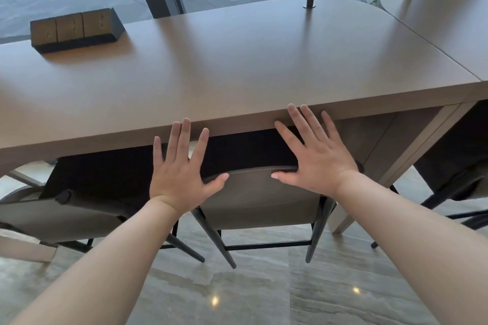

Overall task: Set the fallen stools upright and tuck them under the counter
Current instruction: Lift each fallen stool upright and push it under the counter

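Above and beyond both hands, brown counter (237, 60) with black socket box (76, 29) far to the left; second stool (60, 214) left of the left hand, tucked under; glossy stone floor (264, 293) below; between the hands, grey padded stool (258, 200), upright, stitched top edge running left to right, dark legs splayed down, seat hidden beneath the counter; left hand (182, 171) and right hand (317, 161) flat, fingers spread straight, gripping nothing, thumbs touching the backrest's top edge.

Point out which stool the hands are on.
The middle stool: left hand and right hand lie flat on its backrest top. The left stool and right stool are untouched.
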Available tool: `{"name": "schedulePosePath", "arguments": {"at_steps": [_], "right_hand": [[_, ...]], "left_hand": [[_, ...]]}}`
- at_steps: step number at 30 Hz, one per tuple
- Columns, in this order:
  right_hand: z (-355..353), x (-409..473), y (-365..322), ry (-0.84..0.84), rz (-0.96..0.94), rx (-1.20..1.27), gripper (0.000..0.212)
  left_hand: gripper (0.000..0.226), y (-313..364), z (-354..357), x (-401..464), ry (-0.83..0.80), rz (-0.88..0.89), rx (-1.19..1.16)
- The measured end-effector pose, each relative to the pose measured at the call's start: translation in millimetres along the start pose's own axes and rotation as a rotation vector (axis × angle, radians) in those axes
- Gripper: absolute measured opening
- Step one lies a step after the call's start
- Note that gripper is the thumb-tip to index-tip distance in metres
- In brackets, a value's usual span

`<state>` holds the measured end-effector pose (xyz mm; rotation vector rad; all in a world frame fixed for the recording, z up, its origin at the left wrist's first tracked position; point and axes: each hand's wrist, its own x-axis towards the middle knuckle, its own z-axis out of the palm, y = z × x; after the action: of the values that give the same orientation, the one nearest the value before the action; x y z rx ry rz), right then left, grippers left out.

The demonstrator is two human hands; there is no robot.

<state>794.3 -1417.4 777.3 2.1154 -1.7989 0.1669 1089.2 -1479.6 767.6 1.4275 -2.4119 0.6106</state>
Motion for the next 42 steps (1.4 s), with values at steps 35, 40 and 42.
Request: {"name": "schedulePosePath", "arguments": {"at_steps": [35, 40, 42], "right_hand": [[6.1, -38.6, -8.3, -0.042, 0.020, 0.059, 0.103], [9.2, -40.1, -9.4, -0.031, 0.007, 0.042, 0.102], [8.1, -40.1, -9.7, -0.042, 0.000, 0.034, 0.101]], "left_hand": [[0.099, 20.1, -2.9, -38.3, -0.073, -0.049, -0.069], [0.098, 19.9, -4.8, -39.0, -0.090, -0.043, -0.077], [0.098, 19.8, -5.8, -38.9, -0.137, -0.045, -0.075]]}}
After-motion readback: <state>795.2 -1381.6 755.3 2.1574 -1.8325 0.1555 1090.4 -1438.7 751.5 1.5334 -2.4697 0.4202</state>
